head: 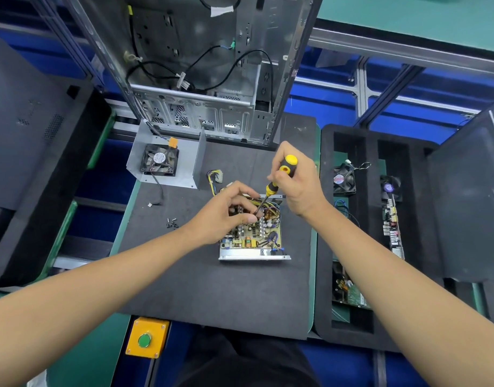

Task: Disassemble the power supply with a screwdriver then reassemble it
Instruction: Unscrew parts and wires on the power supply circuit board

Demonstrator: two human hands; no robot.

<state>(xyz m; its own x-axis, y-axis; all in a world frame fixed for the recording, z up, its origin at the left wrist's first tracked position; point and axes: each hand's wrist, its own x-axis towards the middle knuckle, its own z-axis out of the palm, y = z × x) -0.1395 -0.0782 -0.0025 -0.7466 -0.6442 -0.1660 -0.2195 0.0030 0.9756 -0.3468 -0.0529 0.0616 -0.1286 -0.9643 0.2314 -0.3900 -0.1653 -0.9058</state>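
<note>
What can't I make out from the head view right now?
- Screwdriver tip and the screw it meets: hidden behind the left hand fingers.
- Far half of the circuit board: covered by both hands; the right hand grips the handle.
- Loose screws on the mat: too small to count.
- Fan label: too small to read.

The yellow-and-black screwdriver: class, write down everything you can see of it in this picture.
The yellow-and-black screwdriver has a chunky plastic-looking handle, yellow at the cap and collar, and a thin dark metal shaft. It stands tilted, handle up and to the right, tip down among the wires of the open power supply. The right hand grips the handle; the left hand pinches near the tip, which is hidden.
</note>
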